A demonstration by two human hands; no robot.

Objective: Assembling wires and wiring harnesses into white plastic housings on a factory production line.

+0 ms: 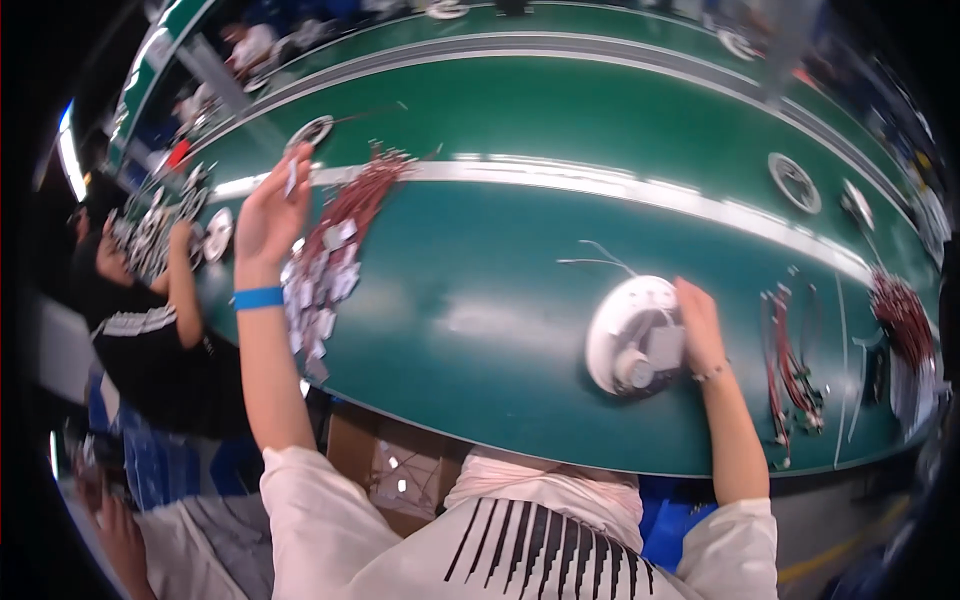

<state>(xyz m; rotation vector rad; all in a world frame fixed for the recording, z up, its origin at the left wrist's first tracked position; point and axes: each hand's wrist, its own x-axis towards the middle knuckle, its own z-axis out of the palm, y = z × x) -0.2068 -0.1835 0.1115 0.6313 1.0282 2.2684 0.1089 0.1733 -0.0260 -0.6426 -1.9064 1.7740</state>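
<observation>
- right hand (703, 325) was closed on the right rim of a white round housing (603, 335), right of the bench's (480, 370) middle.
- left hand (268, 220) was partly open, small white piece (291, 179) at its fingers; blurred, could not tell if gripped.
- left forearm reached toward far edge.
- bench surface separated housing from wire bundle (366, 195) at left.

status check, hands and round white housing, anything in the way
Left hand raised beside dark-red wire bundle, grip blurred. Right hand holding round white housing by its right edge. Thin wires trail from its far side; nothing seen blocking it.
</observation>
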